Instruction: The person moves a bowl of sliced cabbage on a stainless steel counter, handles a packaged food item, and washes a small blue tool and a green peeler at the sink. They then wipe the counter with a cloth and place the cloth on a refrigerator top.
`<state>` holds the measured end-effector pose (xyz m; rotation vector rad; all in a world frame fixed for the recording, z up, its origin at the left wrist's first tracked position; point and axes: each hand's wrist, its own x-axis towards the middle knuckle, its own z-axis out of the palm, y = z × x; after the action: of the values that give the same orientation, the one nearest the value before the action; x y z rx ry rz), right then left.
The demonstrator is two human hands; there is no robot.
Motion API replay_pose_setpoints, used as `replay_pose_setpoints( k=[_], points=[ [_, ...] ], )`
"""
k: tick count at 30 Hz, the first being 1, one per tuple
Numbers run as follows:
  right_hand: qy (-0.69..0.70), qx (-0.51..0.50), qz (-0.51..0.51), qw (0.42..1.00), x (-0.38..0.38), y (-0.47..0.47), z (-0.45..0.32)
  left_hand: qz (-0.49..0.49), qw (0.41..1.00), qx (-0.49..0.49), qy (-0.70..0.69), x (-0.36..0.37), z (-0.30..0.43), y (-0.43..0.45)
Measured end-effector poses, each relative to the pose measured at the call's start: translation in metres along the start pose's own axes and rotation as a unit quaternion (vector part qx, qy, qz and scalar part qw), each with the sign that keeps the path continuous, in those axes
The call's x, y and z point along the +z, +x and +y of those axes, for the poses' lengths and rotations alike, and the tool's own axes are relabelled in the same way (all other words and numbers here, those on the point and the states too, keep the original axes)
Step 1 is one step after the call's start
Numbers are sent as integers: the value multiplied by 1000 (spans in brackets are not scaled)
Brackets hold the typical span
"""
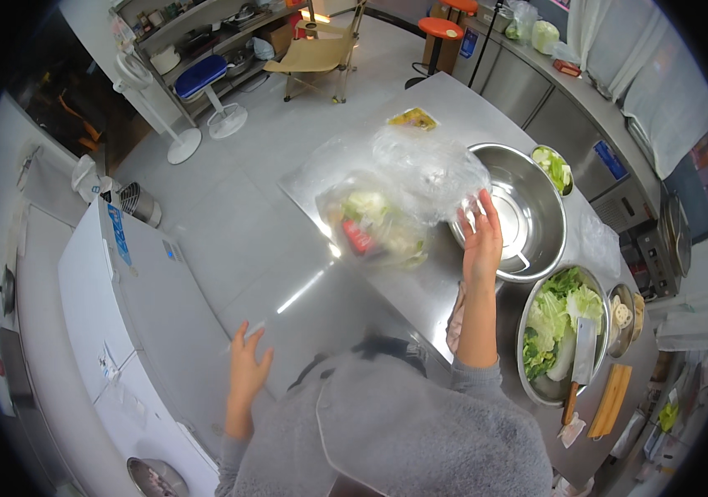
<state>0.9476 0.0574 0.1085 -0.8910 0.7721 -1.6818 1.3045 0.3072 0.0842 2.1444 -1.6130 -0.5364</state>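
Note:
My right hand [483, 239] is raised with its fingers spread at the near left rim of a large stainless steel bowl [543, 233]. Its fingertips are beside a crumpled clear plastic bag [431, 171]; contact cannot be made out. Left of the bowl, another clear bag [400, 245] holds pale leafy vegetables and a red packet [357, 237], slightly blurred. My left hand [248, 366] hangs free over the floor side, fingers apart and holding nothing. To the right, a cleaver [584, 351] lies across a steel bowl [523, 366] of lettuce and other greens [543, 317].
On the steel table [385, 282] are a wooden board [610, 401], a small bowl of cut vegetables [552, 168], a bowl of lotus root slices [621, 314] and a yellow packet [415, 118]. A white chest freezer [161, 298] stands left. A folding chair [319, 56] is beyond.

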Motion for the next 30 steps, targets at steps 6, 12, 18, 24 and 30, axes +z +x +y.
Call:
replay_pose_setpoints(
  k=[6,12,18,24,30],
  points=[
    [-25,24,-12,999,6,38,32,-2,1000,-15,-19,5,-5,0],
    [-293,151,-35,943,6,60,80,0,999,-21,-50,8,12,14],
    [-504,-69,-215,834,23,9,51,34,992,77,-95,-4,61,81],
    [-580,-137,-313,739,46,-9,38,155,951,235,-130,-3,142,191],
    [-560,-94,-298,767,26,-19,7,44,967,241,-71,14,173,245]
  ],
)
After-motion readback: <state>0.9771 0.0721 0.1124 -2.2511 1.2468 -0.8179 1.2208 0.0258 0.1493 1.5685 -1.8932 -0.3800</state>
